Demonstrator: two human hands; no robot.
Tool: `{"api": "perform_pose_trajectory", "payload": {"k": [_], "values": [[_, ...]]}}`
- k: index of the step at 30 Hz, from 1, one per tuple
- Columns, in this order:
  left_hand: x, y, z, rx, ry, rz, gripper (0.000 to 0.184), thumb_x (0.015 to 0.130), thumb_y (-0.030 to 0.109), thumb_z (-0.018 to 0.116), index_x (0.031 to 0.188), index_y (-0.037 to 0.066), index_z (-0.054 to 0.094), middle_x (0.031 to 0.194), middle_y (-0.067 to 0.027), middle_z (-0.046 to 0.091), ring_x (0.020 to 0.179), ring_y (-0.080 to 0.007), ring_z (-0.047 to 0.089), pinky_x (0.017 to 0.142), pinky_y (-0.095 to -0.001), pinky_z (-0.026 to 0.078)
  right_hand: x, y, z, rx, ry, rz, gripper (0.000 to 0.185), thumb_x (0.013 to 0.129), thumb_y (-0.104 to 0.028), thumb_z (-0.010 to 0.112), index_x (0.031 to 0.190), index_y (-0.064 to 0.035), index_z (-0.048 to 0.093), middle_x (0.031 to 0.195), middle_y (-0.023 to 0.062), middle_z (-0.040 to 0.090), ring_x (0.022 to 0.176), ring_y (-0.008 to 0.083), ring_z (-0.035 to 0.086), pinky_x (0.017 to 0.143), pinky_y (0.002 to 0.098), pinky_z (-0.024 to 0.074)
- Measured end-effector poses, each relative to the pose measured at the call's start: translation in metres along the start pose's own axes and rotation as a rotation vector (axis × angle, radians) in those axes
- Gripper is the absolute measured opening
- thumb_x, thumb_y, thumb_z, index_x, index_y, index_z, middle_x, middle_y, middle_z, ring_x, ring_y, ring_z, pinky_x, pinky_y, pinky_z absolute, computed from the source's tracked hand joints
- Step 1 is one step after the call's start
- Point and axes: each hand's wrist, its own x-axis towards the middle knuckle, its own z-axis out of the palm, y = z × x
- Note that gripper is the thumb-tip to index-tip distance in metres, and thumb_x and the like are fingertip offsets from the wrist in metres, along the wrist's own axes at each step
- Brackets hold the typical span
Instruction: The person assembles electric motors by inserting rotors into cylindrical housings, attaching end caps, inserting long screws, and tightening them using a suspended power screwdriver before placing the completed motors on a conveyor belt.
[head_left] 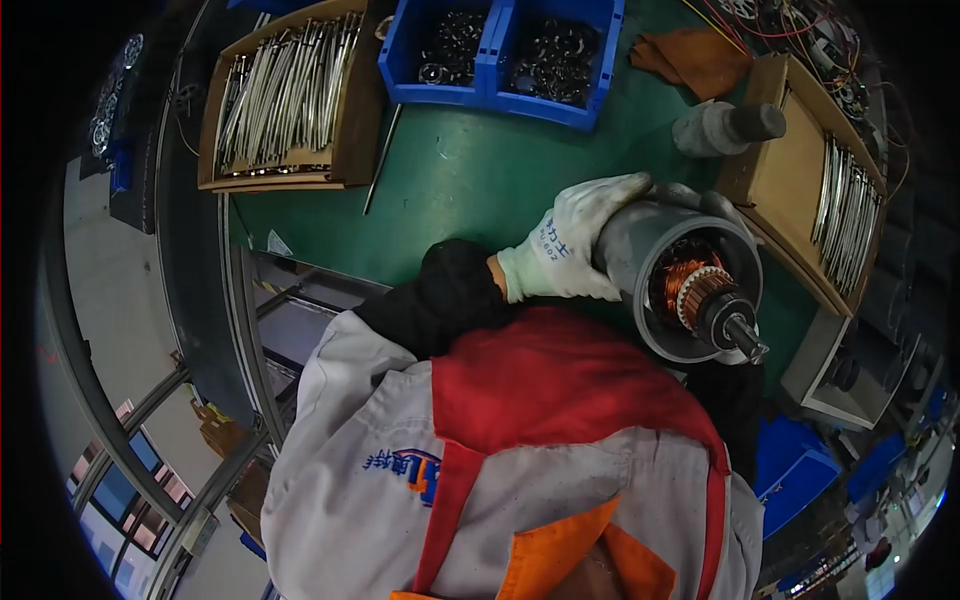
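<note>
A grey metal cylinder (625, 240) is held tilted over the bench, its open end facing the camera. Inside sits an armature (700, 297) with copper windings, a ribbed ring and a shaft that sticks out of the opening. My left hand (575, 235), in a white glove, wraps round the cylinder's left and upper side. On the far side, my right hand (738, 213) grips the same cylinder; its gloved fingers show only in part behind the rim, and the rest is hidden.
A cardboard box of long metal rods (205, 150) stands at the back left, another (765, 165) at the right. Blue bins (545, 110) hold small dark parts. A loose rod (383, 160), a brown cloth (690, 60) and a grey stepped cylindrical part (715, 128) lie on the green bench (330, 225).
</note>
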Motion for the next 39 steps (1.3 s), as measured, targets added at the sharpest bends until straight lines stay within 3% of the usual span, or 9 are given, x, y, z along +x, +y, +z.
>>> {"api": "perform_pose_trajectory", "payload": {"k": [7, 10, 12, 17, 19, 24, 31, 36, 39], "values": [[0.0, 0.001, 0.002, 0.024, 0.014, -0.024, 0.089, 0.073, 0.038, 0.081, 0.137, -0.006, 0.039, 0.128, -0.025, 0.055, 0.117, -0.0407, 0.057, 0.1, -0.0481, 0.045, -0.015, 0.021, -0.003, -0.058, 0.099, 0.009, 0.092, 0.075, -0.017, 0.083, 0.147, 0.0029, 0.03, 0.146, 0.0203, 0.041, 0.133, 0.0284, 0.046, 0.11, 0.0406, 0.0401], [0.0, 0.004, 0.003, 0.051, 0.033, -0.018, 0.089, 0.072, 0.038, 0.081, 0.137, -0.005, 0.039, 0.127, -0.0247, 0.056, 0.117, -0.0404, 0.057, 0.099, -0.0474, 0.046, -0.008, 0.007, 0.009, 0.713, 0.284, 0.178, 0.073, 0.089, -0.019, 0.069, 0.147, 0.0029, 0.03, 0.147, 0.0206, 0.04, 0.133, 0.0297, 0.045, 0.111, 0.0417, 0.0391], [0.001, 0.003, 0.003, 0.004, 0.052, -0.016, 0.091, 0.07, 0.04, 0.082, 0.137, -0.005, 0.04, 0.128, -0.0251, 0.055, 0.117, -0.0409, 0.056, 0.1, -0.0471, 0.046, -0.006, 0.0, 0.008, -0.282, 0.049, -0.144, 0.061, 0.099, -0.029, 0.052, 0.147, 0.0023, 0.031, 0.148, 0.0212, 0.039, 0.135, 0.0312, 0.043, 0.112, 0.0432, 0.0376], [0.012, 0.029, -0.039, -0.071, -0.204, -0.164, 0.106, 0.063, 0.05, 0.083, 0.143, -0.004, 0.036, 0.14, -0.0236, 0.047, 0.13, -0.04, 0.046, 0.109, -0.0439, 0.037, -0.005, 0.006, 0.008, 0.134, 0.014, -0.111, 0.081, 0.083, -0.012, 0.075, 0.149, -0.0033, 0.028, 0.15, 0.0206, 0.036, 0.138, 0.033, 0.039, 0.112, 0.0453, 0.0365], [0.024, 0.036, -0.099, -0.372, -0.32, -0.267, 0.075, 0.086, 0.035, 0.071, 0.144, 0.0, 0.038, 0.135, -0.0186, 0.055, 0.126, -0.0287, 0.053, 0.105, -0.0376, 0.041, 0.001, 0.001, 0.006, -0.024, -0.033, -0.161, 0.093, 0.076, -0.017, 0.082, 0.149, -0.0039, 0.027, 0.151, 0.0207, 0.035, 0.138, 0.0325, 0.04, 0.111, 0.0451, 0.0386], [0.064, -0.011, -0.207, 1.043, -0.174, -0.102, 0.021, 0.091, 0.024, 0.061, 0.103, 0.009, 0.07, 0.104, -0.0054, 0.071, 0.106, -0.0261, 0.064, 0.096, -0.0398, 0.046, -0.002, 0.001, 0.005, -0.033, 0.011, -0.084, 0.109, 0.063, -0.022, 0.091, 0.149, -0.0028, 0.027, 0.15, 0.0203, 0.037, 0.134, 0.0315, 0.044, 0.108, 0.0429, 0.0411], [0.091, -0.061, -0.191, 1.543, -0.578, -0.366, 0.021, 0.082, 0.015, 0.057, 0.076, 0.026, 0.074, 0.078, 0.0019, 0.071, 0.089, -0.0177, 0.066, 0.095, -0.0407, 0.04, 0.008, -0.08, -0.014, -0.711, -0.199, 0.067, 0.097, 0.066, -0.024, 0.087, 0.143, 0.005, 0.036, 0.14, 0.0205, 0.051, 0.127, 0.0315, 0.052, 0.106, 0.0368, 0.0392], [0.071, -0.094, -0.195, 0.881, -0.037, -0.295, 0.027, 0.091, 0.026, 0.056, 0.113, 0.014, 0.067, 0.112, -0.0102, 0.068, 0.107, -0.0271, 0.062, 0.098, -0.0457, 0.045, 0.014, -0.136, -0.081, -0.538, 0.305, -0.19, 0.06, 0.087, -0.017, 0.071, 0.138, 0.0031, 0.047, 0.127, 0.0168, 0.061, 0.118, 0.0257, 0.059, 0.102, 0.0356, 0.0446], [0.086, -0.08, -0.177, 0.948, -0.273, -0.415, 0.031, 0.093, 0.03, 0.054, 0.119, 0.015, 0.063, 0.119, -0.0104, 0.063, 0.113, -0.0275, 0.058, 0.103, -0.0446, 0.04, 0.072, -0.143, -0.135, -0.508, 0.672, -0.253, 0.036, 0.095, -0.014, 0.061, 0.127, 0.0028, 0.058, 0.115, 0.0119, 0.067, 0.107, 0.0187, 0.063, 0.094, 0.03, 0.0483]]}}
